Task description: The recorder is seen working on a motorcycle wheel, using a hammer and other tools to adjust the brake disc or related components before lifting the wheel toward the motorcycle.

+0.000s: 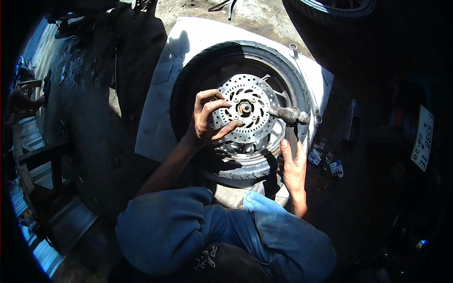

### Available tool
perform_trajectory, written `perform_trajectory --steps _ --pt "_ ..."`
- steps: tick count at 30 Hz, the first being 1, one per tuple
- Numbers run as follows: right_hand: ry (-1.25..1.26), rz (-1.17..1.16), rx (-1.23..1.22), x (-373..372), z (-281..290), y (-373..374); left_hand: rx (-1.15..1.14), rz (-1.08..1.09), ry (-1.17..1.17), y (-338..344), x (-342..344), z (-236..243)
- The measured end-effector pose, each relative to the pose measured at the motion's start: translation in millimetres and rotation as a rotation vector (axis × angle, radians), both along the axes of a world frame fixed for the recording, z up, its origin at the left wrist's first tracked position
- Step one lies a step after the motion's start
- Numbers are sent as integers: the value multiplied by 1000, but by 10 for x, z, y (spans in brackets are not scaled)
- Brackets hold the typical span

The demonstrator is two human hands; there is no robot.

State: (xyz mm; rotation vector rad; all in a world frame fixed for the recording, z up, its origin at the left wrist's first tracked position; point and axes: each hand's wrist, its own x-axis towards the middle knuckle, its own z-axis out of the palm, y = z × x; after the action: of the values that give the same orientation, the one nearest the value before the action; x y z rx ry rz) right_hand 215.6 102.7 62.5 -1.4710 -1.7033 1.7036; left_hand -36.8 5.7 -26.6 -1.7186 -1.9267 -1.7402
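A motorcycle wheel with a black tyre lies flat in front of me, its drilled brake disc facing up. In the disc's middle sits a round hub with a small metal piece at its centre. My left hand hovers over the disc's left side, thumb and fingers curved and apart around the hub; I see nothing between them. My right hand grips the dark handle of a ball-peen hammer. The hammer's metal head is over the disc's right edge, pointing toward the hub; whether it touches is unclear.
White sheeting lies under the wheel. A long ring wrench rests along the tyre's right side. Further right are small packets, a clear bottle and a number plate. Another wheel lies at the far right; a bench-like frame stands left.
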Motion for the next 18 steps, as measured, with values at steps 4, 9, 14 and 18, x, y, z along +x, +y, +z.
perform_trajectory --steps 4,9,14,18 --pt "-13 49 148 33 -121 24 21 4 91 14 -5 -14" --pt "1 56 116 28 -108 15 82 19 85 -5 48 23" --pt "16 50 75 1 -62 -9 77 57 156 -25 59 99" --pt "-13 45 59 29 -77 -20 134 38 110 -22 80 102"
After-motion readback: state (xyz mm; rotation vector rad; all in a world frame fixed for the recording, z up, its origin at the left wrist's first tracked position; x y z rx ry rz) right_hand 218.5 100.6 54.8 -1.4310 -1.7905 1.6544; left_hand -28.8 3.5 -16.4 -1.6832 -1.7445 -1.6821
